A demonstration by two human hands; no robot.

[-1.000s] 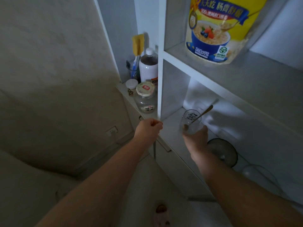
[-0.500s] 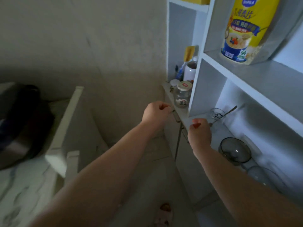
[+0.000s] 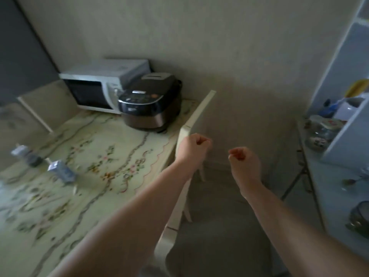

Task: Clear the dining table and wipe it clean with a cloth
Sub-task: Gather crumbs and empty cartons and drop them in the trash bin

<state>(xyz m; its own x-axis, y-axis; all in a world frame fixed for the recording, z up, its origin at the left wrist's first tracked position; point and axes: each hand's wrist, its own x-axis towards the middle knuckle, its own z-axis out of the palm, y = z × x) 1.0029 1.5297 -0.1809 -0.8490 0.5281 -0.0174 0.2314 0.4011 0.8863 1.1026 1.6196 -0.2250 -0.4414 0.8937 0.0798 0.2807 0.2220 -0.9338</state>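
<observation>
floral-clothed table at left, left hand curled to fist, right hand likewise, both empty, apart

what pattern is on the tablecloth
The tablecloth is pale cream with a flower-and-vine print; the head view shows it.

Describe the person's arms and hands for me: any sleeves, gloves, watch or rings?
The left hand and right hand are bare, with no gloves, and no watch or bracelet shows at either wrist. No sleeve is in view anywhere up to the frame's lower edge. Rings or nail markings are too blurred to tell.
</observation>
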